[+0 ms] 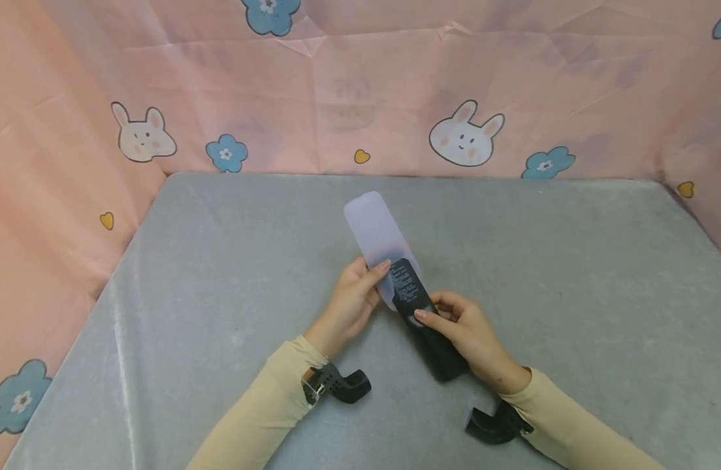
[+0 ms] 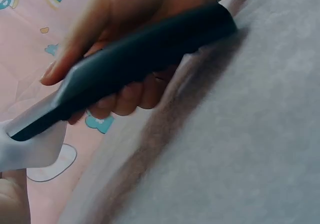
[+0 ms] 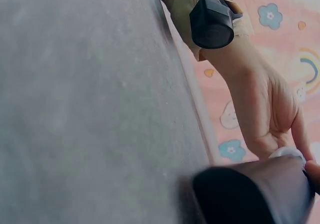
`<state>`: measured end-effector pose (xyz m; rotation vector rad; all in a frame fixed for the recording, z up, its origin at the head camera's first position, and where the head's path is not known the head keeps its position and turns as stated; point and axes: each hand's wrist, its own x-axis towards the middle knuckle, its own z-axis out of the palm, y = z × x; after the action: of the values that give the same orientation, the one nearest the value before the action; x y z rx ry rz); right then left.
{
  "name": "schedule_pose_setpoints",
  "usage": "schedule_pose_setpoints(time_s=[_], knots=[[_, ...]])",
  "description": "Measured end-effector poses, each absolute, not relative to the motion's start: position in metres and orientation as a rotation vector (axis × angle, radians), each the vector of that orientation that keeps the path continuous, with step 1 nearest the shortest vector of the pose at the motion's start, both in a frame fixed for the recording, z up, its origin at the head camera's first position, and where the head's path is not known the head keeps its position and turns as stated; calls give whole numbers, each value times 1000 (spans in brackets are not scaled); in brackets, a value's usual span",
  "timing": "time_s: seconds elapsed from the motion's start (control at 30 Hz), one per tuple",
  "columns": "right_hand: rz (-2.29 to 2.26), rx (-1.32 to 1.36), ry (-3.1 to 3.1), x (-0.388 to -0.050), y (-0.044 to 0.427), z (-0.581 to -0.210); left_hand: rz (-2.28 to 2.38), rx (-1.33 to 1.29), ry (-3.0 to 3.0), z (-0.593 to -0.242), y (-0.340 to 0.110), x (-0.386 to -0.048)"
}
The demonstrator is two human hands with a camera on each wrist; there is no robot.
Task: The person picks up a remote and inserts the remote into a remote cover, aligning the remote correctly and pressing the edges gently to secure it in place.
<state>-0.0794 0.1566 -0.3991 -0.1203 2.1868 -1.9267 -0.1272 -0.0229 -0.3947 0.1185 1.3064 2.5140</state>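
A pair of hands brings a long black device with white printing and a rounded, translucent lilac-white cover together over the middle of the grey cloth-topped bench.
The left hand [image 1: 351, 299] pinches the lower end of the cover [image 1: 377, 225], thumb on top, and the cover slants toward the bench's [image 1: 572, 281] far edge. The right hand [image 1: 473, 339] has its fingers curled round the black device [image 1: 435, 349], its thumb on the upper face; the printed end overlaps the cover. Behind the bench's far edge hangs a pink cloth [image 1: 337, 72] with rabbits and blue flowers.
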Motion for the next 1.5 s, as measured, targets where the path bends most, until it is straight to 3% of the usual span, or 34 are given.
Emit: schedule_pose_setpoints(time_s=[0.33,1.5], knots=[[-1769,-192,2178,-79,158,-398,2668,130,1199,-387,-34,-134],[-1912,-228,2051,-79,158,-406,2546,213,1110,-393,-30,-130]])
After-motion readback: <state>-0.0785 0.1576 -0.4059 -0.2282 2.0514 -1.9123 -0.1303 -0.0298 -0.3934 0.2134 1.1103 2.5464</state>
